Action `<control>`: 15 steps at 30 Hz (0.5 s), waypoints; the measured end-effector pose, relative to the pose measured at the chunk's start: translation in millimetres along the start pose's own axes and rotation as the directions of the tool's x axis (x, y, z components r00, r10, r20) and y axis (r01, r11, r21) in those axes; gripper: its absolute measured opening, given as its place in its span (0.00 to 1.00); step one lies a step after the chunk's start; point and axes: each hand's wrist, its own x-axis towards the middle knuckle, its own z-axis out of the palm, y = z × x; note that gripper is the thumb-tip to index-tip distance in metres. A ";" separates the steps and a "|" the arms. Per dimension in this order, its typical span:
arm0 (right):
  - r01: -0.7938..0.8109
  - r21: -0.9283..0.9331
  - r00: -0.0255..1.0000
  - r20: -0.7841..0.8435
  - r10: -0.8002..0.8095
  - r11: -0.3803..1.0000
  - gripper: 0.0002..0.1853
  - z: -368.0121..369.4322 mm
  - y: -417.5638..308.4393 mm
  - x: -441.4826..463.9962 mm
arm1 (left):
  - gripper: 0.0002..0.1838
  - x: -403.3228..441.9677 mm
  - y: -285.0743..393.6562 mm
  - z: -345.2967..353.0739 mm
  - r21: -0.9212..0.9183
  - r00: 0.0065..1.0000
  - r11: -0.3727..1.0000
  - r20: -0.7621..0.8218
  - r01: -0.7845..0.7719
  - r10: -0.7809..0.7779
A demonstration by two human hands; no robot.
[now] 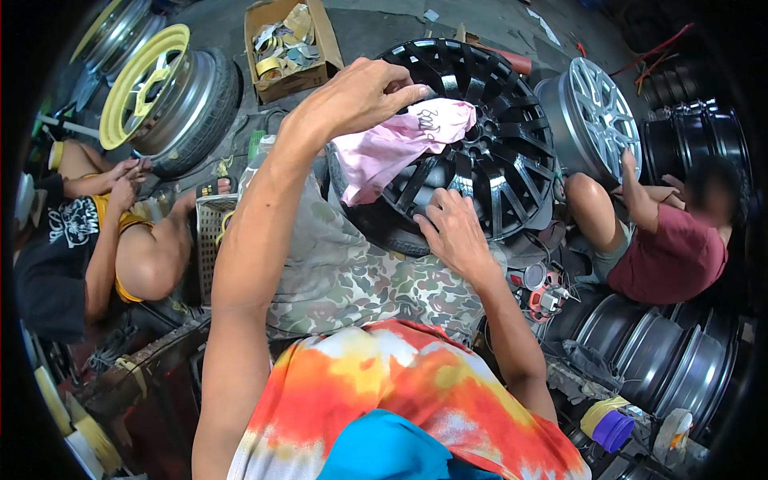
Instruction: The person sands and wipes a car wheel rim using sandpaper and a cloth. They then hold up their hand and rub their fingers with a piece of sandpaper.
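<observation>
A glossy black multi-spoke wheel rim [512, 180] lies in front of my knees, its face turned up. A pink cloth [392, 152] with dark lettering spreads over the rim's left side and hangs down towards me. My left hand [364, 96] is above the cloth's upper edge, fingers curled and thumb pointing right; it seems to grip the cloth, though the contact is partly hidden. On the near edge of the rim rests my right hand [456, 228], its fingers bent over the spokes and thumb out to the left.
A cardboard box [292, 80] of scraps stands beyond my left arm. A yellow wheel [148, 88] and a person [88, 216] are at left. To the right, another person [668, 232] sits by a silver wheel [600, 112]. Several rims [648, 352] lie at lower right.
</observation>
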 end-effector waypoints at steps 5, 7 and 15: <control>-0.035 -0.137 0.995 0.090 0.048 0.990 0.12 -4.3 -8.3 -0.8 | 0.25 -0.5 -1.5 -0.3 0.025 1.000 1.000 0.019 0.013 -0.014; -0.040 -0.143 0.992 0.113 0.057 0.989 0.12 -4.7 -15.4 -3.0 | 0.24 -1.9 -3.7 0.1 0.033 1.000 0.999 0.001 -0.021 0.021; -0.142 0.181 0.979 -0.122 0.165 0.973 0.11 17.5 -20.3 -7.8 | 0.24 2.1 -3.8 3.7 0.035 0.999 0.999 0.038 -0.021 0.020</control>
